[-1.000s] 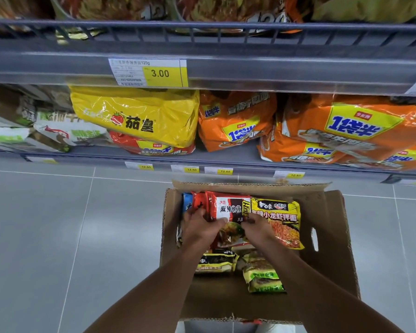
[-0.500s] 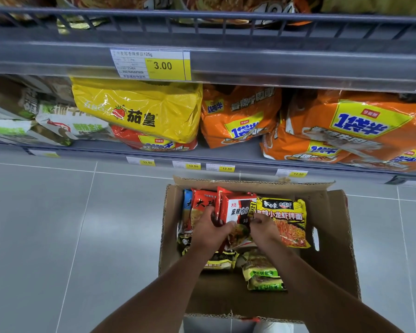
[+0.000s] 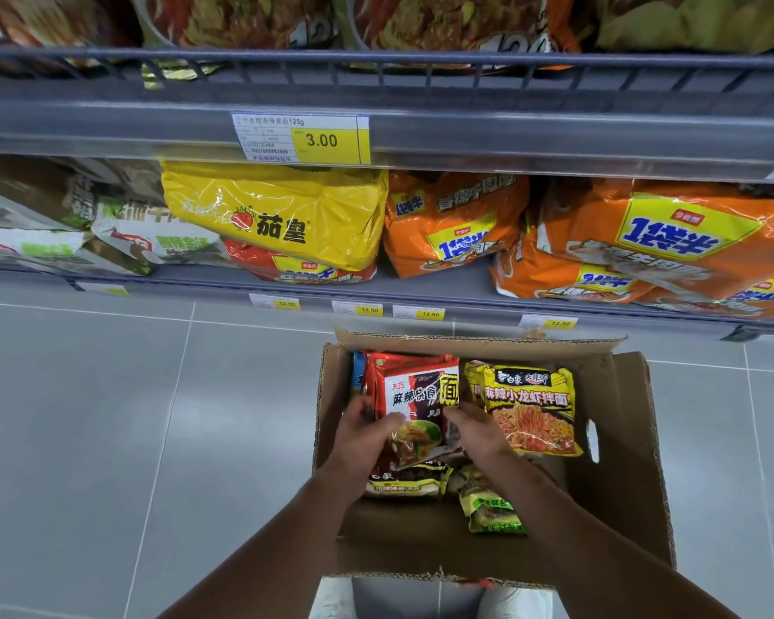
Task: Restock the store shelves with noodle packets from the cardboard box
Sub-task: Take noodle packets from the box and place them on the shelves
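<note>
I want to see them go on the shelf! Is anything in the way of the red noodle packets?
Nothing blocks lifting them: the left hand and right hand hold the red noodle packets in the open cardboard box. But the shelf ahead is crowded with a yellow multipack and orange multipacks.

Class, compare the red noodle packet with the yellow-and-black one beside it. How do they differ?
Left hand and right hand grip the red plastic noodle packet; neither holds the yellow-and-black plastic noodle packet. Red stands left, yellow-and-black right. Both stand in the brown cardboard box.
</note>
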